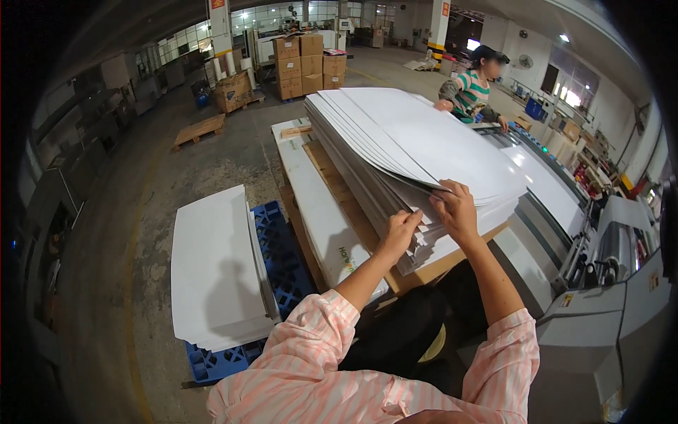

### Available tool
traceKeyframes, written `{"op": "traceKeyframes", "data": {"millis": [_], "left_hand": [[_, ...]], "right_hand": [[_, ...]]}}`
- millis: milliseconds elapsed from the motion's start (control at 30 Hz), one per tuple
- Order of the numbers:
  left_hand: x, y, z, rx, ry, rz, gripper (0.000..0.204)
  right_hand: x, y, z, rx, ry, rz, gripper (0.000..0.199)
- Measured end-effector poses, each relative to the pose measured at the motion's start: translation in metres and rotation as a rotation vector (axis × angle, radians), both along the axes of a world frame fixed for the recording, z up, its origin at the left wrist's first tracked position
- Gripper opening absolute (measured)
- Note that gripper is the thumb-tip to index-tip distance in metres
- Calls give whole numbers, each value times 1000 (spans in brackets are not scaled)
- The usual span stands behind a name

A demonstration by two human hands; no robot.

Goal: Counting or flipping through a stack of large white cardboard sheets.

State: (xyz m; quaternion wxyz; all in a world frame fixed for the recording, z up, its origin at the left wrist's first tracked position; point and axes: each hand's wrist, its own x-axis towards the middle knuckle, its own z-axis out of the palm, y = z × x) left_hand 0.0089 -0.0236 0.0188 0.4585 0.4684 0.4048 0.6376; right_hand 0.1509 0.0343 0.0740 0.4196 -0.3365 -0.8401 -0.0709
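A tall stack of large white paper or card sheets [417, 127] lies in front of me, its upper sheets bowed and fanned apart along the left side. With bent fingers, my right hand [458, 210] grips the near corner of the raised upper sheets. Just to its left and lower, my left hand [402, 234] is closed at the edges of the sheets beneath, thumb and fingers pinched together. A dark gap shows between the lifted sheets and the pile under them. Exactly how many sheets each hand holds is hidden.
A lower pile of white sheets [215, 261] rests on a blue pallet [279, 244] at left. A long white wrapped pack [314, 205] lies beside my stack. At right stands a grey machine [579, 332]. Across the stack a co-worker [472, 92] has a hand at its far edge. Cartons [311, 63] stand behind.
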Motion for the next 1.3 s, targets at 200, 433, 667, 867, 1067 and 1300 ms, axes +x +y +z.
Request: {"op": "traceKeyframes", "data": {"millis": [200,433,667,867,1067,1300], "left_hand": [[-8,3,-10,34,141,43,34],[-6,3,-8,-21,88,-103,19],[-11,3,-6,-15,27,-122,16],[-5,-6,12,-58,-75,-79,37],[-6,3,-8,66,153,18,20],[-6,4,-7,18,148,-5,20]], "right_hand": [[-12,19,51,-754,985,257,38],[1,-8,11,-204,151,27,16],[5,-9,-7,-259,-21,141,29],[8,1,-4,-36,-91,155,38],[1,22,35,-810,1092,301,34],[5,-7,-10,-337,15,61,16]]}}
